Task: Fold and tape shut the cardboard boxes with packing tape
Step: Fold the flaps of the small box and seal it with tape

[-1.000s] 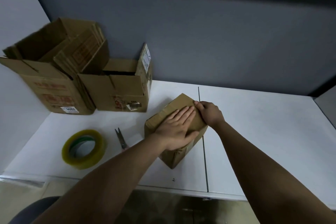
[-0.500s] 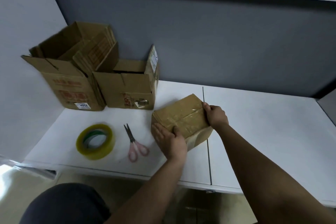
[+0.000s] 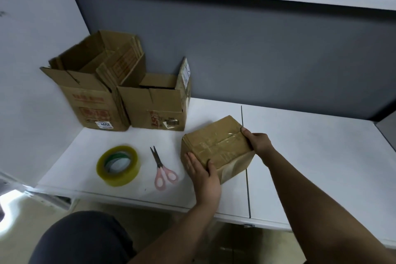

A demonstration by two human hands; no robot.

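Two hands hold one small box. On the left hand (image 3: 203,174), the fingers lie close together and flat on the near left side of the small box (image 3: 216,148), and the thumb hooks over the top edge, so the hand grips that corner. On the right hand (image 3: 258,142), the fingers curl over the far right edge and hold it. The small box sits on the white table (image 3: 321,156), near the front, right beside the dark seam in the table top. Shiny tape already runs across its closed top and down the side. I think the job now is to press the tape down well and check that it sticks. To do this well, keep one hand holding the box so it does not slide, and rub the other along the tape from the middle out to the ends, so no bumps stay. The tape roll (image 3: 118,165) and the pink scissors (image 3: 161,167) lie just to the left, easy to reach. Two open boxes (image 3: 120,94) wait at the back left, touching each other, with flaps up.
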